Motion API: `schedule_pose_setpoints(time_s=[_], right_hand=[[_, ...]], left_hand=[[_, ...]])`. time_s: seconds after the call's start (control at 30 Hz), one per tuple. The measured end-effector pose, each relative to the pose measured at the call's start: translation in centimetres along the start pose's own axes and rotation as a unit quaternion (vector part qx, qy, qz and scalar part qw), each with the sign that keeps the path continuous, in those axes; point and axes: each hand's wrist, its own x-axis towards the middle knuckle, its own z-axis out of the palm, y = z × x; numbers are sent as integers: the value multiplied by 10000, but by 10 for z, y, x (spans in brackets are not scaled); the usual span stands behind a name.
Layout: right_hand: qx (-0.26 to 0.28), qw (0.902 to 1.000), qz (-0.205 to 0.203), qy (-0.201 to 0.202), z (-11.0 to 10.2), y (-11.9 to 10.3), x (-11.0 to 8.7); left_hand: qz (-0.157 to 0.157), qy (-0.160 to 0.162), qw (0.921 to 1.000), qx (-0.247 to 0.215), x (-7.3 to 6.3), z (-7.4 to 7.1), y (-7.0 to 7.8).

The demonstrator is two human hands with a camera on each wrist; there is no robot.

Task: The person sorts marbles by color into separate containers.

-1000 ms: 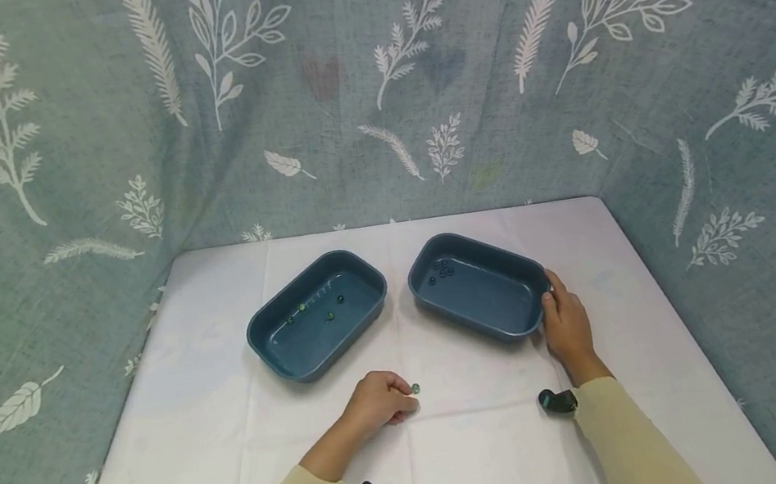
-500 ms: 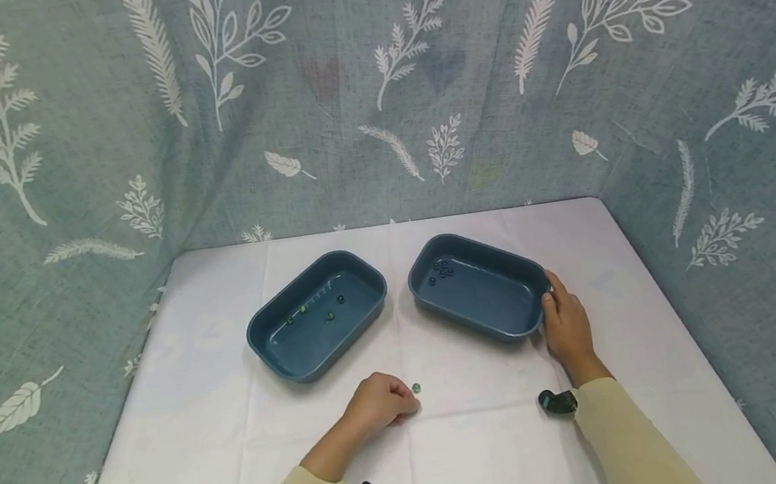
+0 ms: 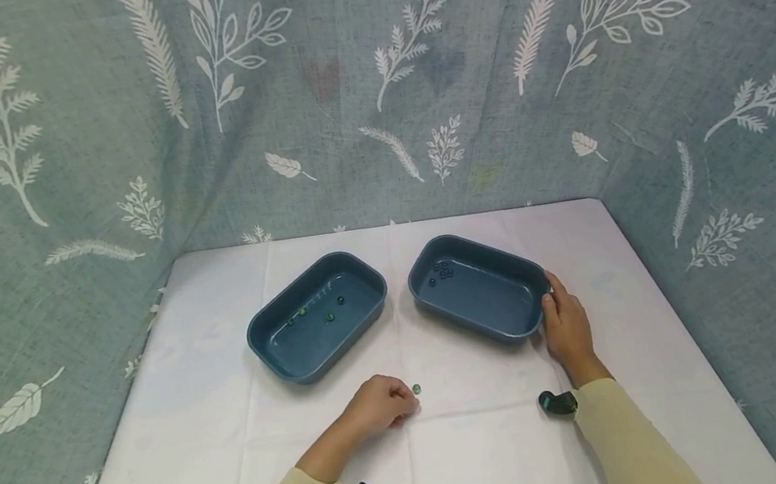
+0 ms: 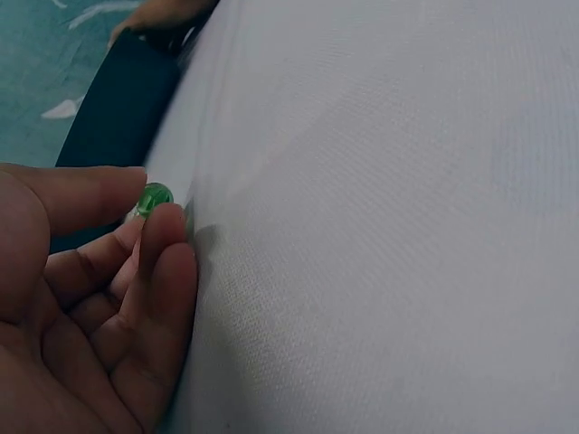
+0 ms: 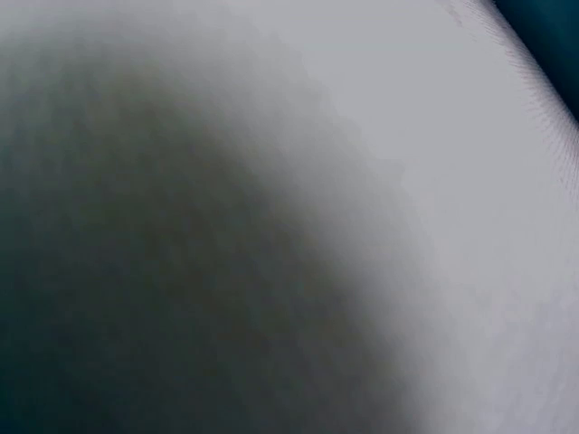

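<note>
A green glass marble [image 3: 417,389] lies on the white tablecloth in front of the two trays. My left hand [image 3: 381,402] is right beside it, low over the cloth, with fingers curled. In the left wrist view the marble [image 4: 156,196] shows between the thumb tip and fingertips; in the head view it sits just past them. I cannot tell whether they pinch it. My right hand [image 3: 568,328] grips the near right end of a dark blue tray [image 3: 485,298], thumb at the rim. The right wrist view shows only blurred cloth and a tray corner [image 5: 552,45].
A second blue tray [image 3: 311,356] stands at the left, angled toward the first, with several green and dark marbles [image 3: 330,317] inside. Several dark marbles [image 3: 443,274] cluster at the right tray's far left end. A leaf-patterned curtain [image 3: 378,169] encloses the table's back and sides.
My left thumb and fingertips have closed together beside the marble, which has barely shifted. The right hand and both trays have stayed in place.
</note>
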Motion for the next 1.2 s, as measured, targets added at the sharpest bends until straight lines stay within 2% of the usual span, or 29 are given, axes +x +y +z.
schedule_pose_setpoints(time_s=[0.1, 0.23, 0.5, 0.7, 1.03, 1.2], right_hand=[[12, 10000, -2, 5, 0, 1, 0], [50, 10000, -44, 19, 1, 3, 0], [58, 9999, -144, 53, 1, 3, 1], [49, 9999, -146, 45, 1, 1, 0], [34, 9998, -189, 92, 2, 3, 0], [41, 9997, -205, 101, 3, 4, 0]], left_hand=[[-121, -114, 9988, -463, 3, -1, -5], [-263, -231, 9958, -842, 5, -3, -9], [-218, -225, 9940, -1045, 5, -14, -7], [-132, 2, 9954, -946, 8, -30, -2], [-236, 589, 9908, -1197, 10, -65, 5], [-295, 780, 9906, -1086, 12, -84, 9]])
